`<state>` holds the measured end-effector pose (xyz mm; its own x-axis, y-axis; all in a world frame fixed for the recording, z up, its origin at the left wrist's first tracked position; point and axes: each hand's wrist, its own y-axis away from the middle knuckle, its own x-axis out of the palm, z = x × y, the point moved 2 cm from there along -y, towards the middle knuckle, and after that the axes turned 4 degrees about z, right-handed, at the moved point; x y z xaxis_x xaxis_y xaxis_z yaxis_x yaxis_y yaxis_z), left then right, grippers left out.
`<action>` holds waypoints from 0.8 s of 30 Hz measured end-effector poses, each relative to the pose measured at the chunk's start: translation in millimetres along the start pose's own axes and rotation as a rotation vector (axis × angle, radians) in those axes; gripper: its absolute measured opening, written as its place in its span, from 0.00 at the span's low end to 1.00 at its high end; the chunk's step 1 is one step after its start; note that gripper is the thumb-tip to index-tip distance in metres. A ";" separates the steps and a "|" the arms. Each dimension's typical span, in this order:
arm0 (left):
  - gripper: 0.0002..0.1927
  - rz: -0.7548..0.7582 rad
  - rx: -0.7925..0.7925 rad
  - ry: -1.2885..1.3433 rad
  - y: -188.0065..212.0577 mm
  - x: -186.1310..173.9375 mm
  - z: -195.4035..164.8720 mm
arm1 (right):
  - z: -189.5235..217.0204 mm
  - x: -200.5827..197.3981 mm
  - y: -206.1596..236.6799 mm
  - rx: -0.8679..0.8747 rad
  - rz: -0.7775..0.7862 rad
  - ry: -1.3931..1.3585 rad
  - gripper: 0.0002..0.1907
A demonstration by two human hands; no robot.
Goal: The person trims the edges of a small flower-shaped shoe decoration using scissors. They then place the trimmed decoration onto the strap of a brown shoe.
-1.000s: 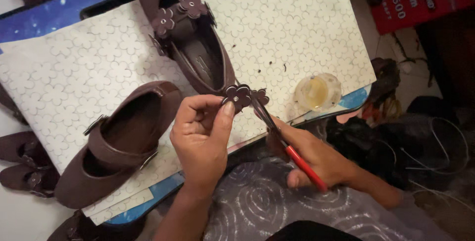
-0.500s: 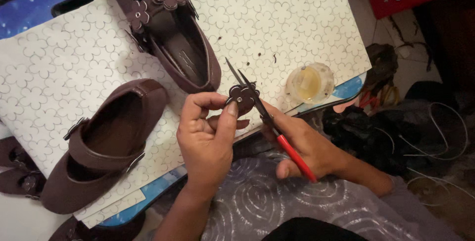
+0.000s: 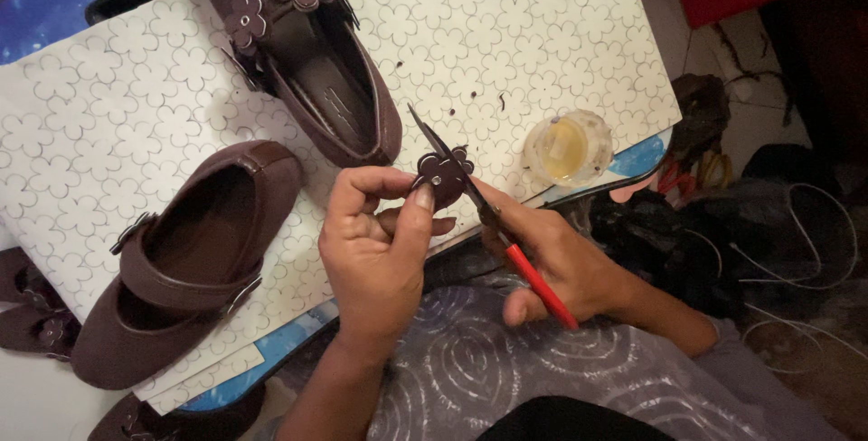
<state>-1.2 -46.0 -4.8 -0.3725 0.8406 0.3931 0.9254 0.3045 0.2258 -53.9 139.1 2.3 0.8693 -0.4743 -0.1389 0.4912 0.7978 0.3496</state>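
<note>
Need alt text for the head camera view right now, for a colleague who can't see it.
The left hand pinches a small brown flower-shaped piece while the right hand works red-handled scissors at its edge. Beyond lie two brown shoes on a flower-patterned sheet, beside a small clear pot.

hands: left hand (image 3: 375,246), right hand (image 3: 565,260) bare | forearms: no sleeves | lap: grey cloth, pale swirl print

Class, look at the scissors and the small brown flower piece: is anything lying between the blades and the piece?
Nothing visible does. The left hand pinches the flower piece, and the scissors in the right hand already meet its edge.
</note>
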 end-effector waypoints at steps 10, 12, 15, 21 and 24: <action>0.07 -0.002 -0.014 0.016 -0.5 -2.8 0.5 | -0.7 -2.0 1.4 -0.019 -0.006 0.030 0.73; 0.07 0.008 -0.016 0.015 -1.0 -3.3 0.2 | -0.5 -1.8 1.0 -0.033 -0.005 0.029 0.72; 0.07 0.008 -0.014 -0.008 -1.5 -3.4 -0.9 | -0.5 -1.2 1.9 -0.010 -0.002 0.029 0.73; 0.08 0.021 -0.011 0.020 0.0 -5.0 -4.2 | -0.2 -3.0 3.6 -0.014 0.014 0.036 0.72; 0.08 0.010 0.028 -0.015 -0.9 -6.5 -4.5 | 0.8 -4.4 4.3 -0.028 0.014 0.094 0.71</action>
<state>0.1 -53.8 -3.5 -0.3626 0.8500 0.3821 0.9306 0.3084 0.1971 -55.7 144.3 5.1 0.8769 -0.4271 -0.2206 0.4790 0.8150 0.3262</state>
